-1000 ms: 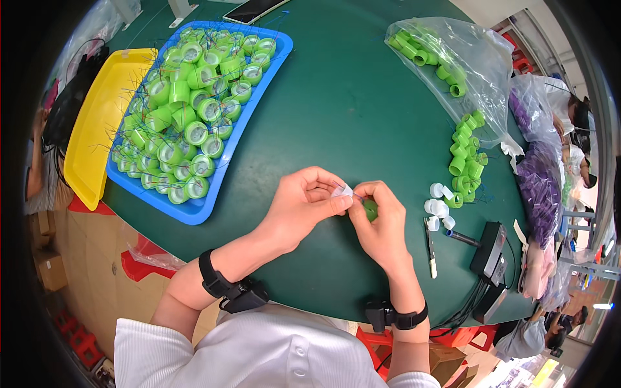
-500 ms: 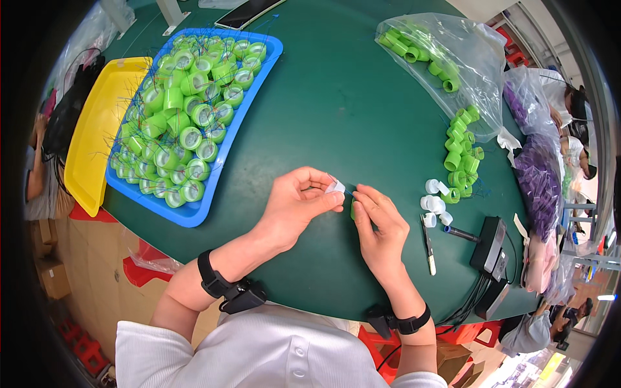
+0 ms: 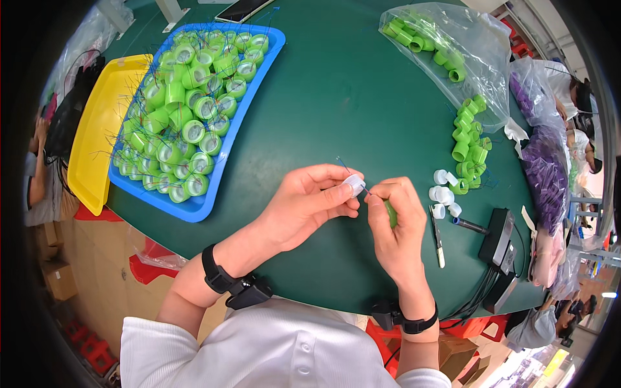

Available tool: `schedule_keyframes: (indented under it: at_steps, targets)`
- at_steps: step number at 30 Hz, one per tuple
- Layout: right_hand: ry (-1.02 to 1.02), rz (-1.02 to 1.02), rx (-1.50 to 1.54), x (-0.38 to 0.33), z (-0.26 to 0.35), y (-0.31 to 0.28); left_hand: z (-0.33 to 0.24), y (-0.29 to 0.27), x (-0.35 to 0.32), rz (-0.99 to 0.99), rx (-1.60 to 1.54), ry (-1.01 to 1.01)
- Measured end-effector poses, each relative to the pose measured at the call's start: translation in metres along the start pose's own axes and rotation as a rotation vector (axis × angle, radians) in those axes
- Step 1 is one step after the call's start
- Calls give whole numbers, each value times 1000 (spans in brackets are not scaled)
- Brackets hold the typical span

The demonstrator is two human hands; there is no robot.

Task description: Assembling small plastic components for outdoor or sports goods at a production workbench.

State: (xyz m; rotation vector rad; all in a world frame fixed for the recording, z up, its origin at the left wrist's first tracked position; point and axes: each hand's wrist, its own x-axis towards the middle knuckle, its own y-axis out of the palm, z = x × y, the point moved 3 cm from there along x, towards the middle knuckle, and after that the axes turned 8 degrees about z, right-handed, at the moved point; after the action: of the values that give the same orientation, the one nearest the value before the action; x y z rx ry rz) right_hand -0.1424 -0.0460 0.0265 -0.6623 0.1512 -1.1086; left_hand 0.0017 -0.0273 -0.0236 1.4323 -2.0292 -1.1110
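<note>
Wire (image 3: 342, 162) end now pokes up past left fingertips; green cup (image 3: 391, 214) shows more

White cap (image 3: 355, 183) has turned since half a second ago. It's pinched thumb-to-fingers in the left hand (image 3: 314, 199). Right hand (image 3: 398, 226): thumb and finger closed on wire just beside the cap; curled fingers partly hide the green cup, can't tell how firmly they hold it.

Right of right fingers, near: loose white caps (image 3: 442, 194), slim tool (image 3: 438, 238). Further right: black box (image 3: 497, 236).

Farther out, ahead-right of fingers: loose green cups (image 3: 462, 139), then clear bag (image 3: 484, 61) with more inside.

Well left of left fingers: blue tray (image 3: 206, 210), heaped with wired cups (image 3: 176, 96); yellow tray (image 3: 97, 123) beyond.
</note>
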Motion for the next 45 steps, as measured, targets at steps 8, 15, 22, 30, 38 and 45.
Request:
schedule_keyframes:
  at_steps: [8, 15, 22, 30, 38, 45]
  targets:
    - [-41, -91, -118, 6, 14, -4, 2, 3, -1, 119, -127, -26]
    - [-37, -84, -194, 6, 20, -5, 2, 2, -3, 118, -130, -24]
    - [-21, -82, -194, 5, 19, -7, 3, 4, -3, 120, -144, -26]
    - [-10, -75, -204, 6, 24, -7, 1, 4, -3, 108, -56, 16]
    - [-20, -70, -129, 5, 23, -9, 2, 4, -3, 117, -212, -43]
    - [-21, -51, -117, 7, 20, -8, 3, 5, -4, 118, -194, -46]
